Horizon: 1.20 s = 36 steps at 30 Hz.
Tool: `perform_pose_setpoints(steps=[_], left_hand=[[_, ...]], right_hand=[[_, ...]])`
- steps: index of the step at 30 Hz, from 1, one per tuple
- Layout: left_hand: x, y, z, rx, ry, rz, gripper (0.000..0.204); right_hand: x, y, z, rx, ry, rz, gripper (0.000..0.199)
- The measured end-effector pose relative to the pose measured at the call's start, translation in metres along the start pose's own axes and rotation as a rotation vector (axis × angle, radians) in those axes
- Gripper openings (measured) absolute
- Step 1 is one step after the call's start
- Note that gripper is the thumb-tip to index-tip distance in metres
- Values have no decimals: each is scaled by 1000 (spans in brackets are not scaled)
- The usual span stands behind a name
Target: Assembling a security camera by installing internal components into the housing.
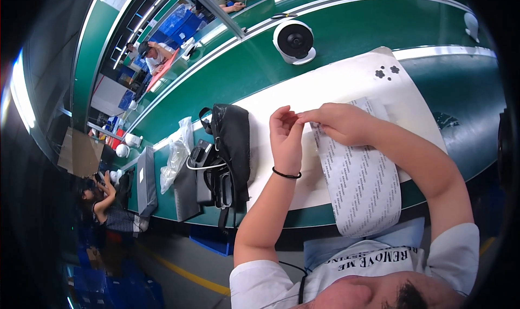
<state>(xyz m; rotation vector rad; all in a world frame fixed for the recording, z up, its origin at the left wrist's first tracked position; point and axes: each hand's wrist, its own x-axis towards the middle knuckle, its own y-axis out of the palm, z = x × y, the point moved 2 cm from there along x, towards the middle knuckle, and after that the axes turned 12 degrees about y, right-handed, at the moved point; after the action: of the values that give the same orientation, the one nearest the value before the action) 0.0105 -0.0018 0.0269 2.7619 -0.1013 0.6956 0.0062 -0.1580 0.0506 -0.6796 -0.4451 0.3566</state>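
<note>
My left hand [285, 138] is raised over the white board [292, 92], its fingers curled and its thumb meeting the fingertips of my right hand [338, 123]. The fingers of my right hand are drawn together in a pinch. Anything between the fingertips is too small to make out. Under my right hand and forearm lies a long white strip of printed backing paper [360, 187]. Its near end curves down over the table's front edge. A black band circles my left wrist.
Left of the board stand a black bag [232, 146], dark devices with a white cable [203, 167], and a clear plastic bag [177, 152]. A white-and-black round device [295, 40] stands beyond the board. Dark flower shapes [394, 70] mark its far corner. Other people sit at tables farther off.
</note>
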Motion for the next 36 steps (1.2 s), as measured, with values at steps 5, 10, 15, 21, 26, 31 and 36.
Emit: perform_pose_setpoints(steps=[5,10,15,21,26,31,36], left_hand=[[1,-3,1,-4,14,15,36],[0,-3,2,-53,-3,22,38],[-1,-4,-1,-26,-13,7,38],[-1,-4,1,-27,-23,9,38],[0,-7,4,-33,-14,10,39],[-2,-3,3,-36,-40,25,38],[-2,-2,0,51,73,14,35]], right_hand=[[0,-1,4,-68,39,19,40],[-1,-1,4,-129,56,42,40],[0,4,1,-191,-21,24,42],[-1,4,1,-214,-75,-13,41],[-2,1,3,-218,-43,-5,38],[-1,4,-2,-193,-29,13,44],[-3,0,3,-171,-42,-4,39]])
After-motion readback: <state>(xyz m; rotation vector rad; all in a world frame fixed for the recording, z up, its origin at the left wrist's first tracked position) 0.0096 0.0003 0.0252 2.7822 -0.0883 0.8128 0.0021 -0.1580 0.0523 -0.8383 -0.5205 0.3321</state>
